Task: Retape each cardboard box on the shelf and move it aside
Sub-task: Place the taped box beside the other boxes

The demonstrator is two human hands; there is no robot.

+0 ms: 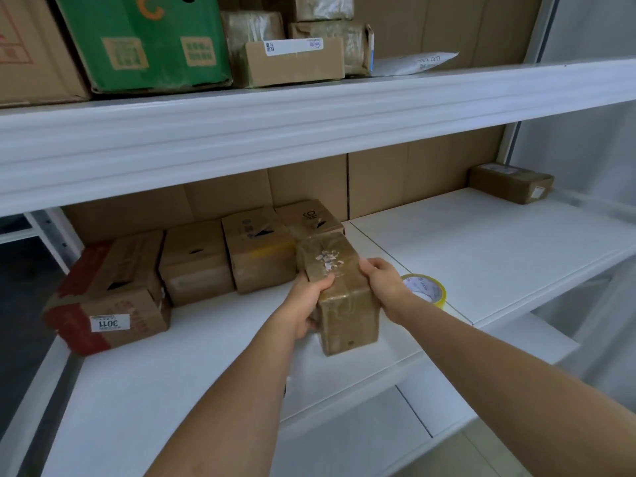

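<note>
Both forearms reach in from the near edge of the white shelf (192, 342) toward a taped brown box (339, 287) standing near its front edge. On the box's left side the left hand (306, 304) grips it, thumb curled over the top edge and fingers wrapped low around the side. Against the right side, the right hand (380, 282) clamps it, fingers bent over the top right edge. Just right of that hand lies a roll of yellowish tape (425, 290) on the shelf. Behind the box, a row of cardboard boxes (192, 266) lines the shelf's back edge.
</note>
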